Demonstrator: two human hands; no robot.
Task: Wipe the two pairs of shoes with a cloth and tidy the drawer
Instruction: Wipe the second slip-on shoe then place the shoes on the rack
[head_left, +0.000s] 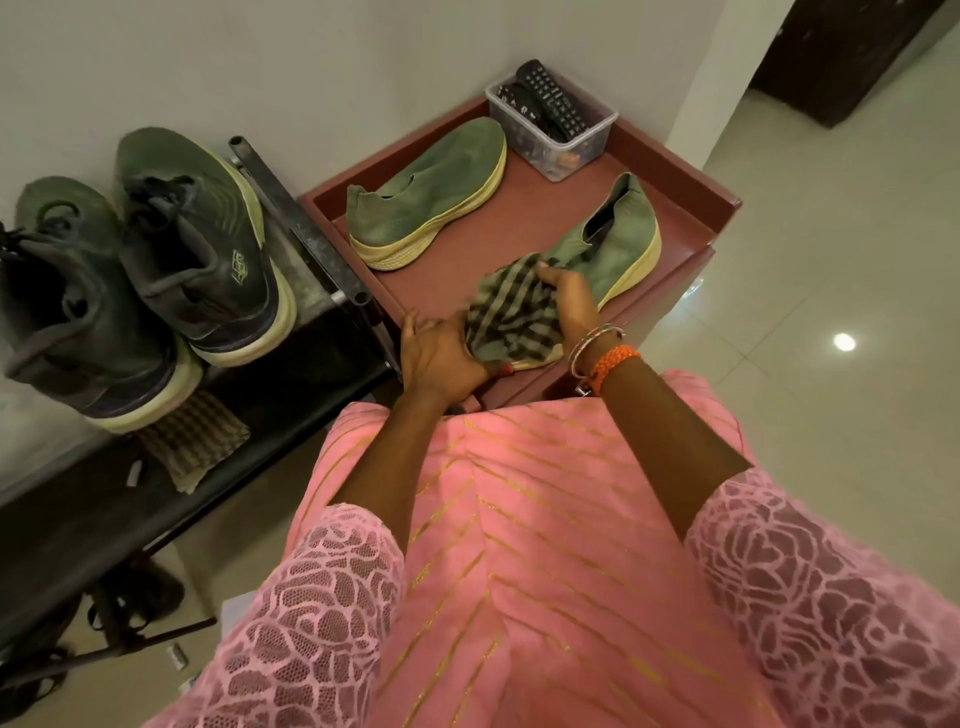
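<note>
Two green slip-on shoes lie on the maroon cabinet top (467, 260). One green shoe (431, 192) lies at the back left. The other green shoe (618, 244) lies at the right, its toe end under a checked cloth (509, 312). My right hand (569, 301) grips the cloth against that shoe. My left hand (441, 358) holds the shoe's near end beside the cloth. A dark laced pair stands on the black rack to the left, one dark shoe (202, 249) beside the other dark shoe (78, 312).
A clear plastic box (556, 140) with remote controls stands at the cabinet's back corner by the wall. A second folded checked cloth (192, 441) lies on the rack (78, 519) under the dark shoes. Sandals sit on the floor below. Tiled floor spreads to the right.
</note>
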